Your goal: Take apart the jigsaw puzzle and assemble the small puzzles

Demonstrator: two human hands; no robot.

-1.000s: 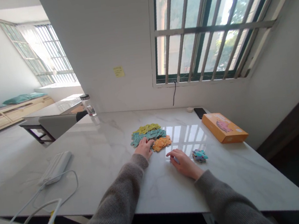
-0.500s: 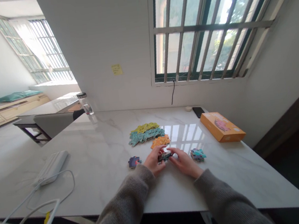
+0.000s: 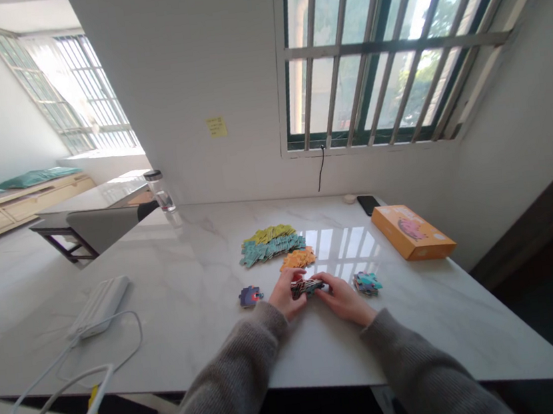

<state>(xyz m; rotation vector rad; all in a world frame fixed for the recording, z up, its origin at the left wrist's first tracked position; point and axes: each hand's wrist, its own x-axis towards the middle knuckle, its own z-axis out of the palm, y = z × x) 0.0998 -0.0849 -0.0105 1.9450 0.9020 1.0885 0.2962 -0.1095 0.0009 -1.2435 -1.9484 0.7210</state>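
Observation:
Between my two hands, low over the white table, is a stack of jigsaw puzzle pieces [image 3: 307,287] seen edge-on. My left hand [image 3: 288,296] curls around the stack's left end, thumb nearer me and fingers on the far side. At the right end, my right hand [image 3: 338,297] grips the same stack with thumb and fingers. A small pile of dark purple puzzle pieces [image 3: 250,296] lies left of my left hand. To the right of my right hand sits a pile of teal and purple pieces [image 3: 367,283]. Orange pieces [image 3: 299,258] lie just beyond my hands.
Farther back are rows of teal pieces [image 3: 271,249] and yellow-green pieces [image 3: 274,233]. An orange box [image 3: 413,232] and a black phone [image 3: 368,205] stand at the right. Leftward are a white power strip [image 3: 102,307] with cables and a bottle [image 3: 160,191] at the table's edge.
My right fingers have shifted slightly along the right end of the stack, and more of its edge shows between my hands. The view has moved a little; the other piles look unchanged.

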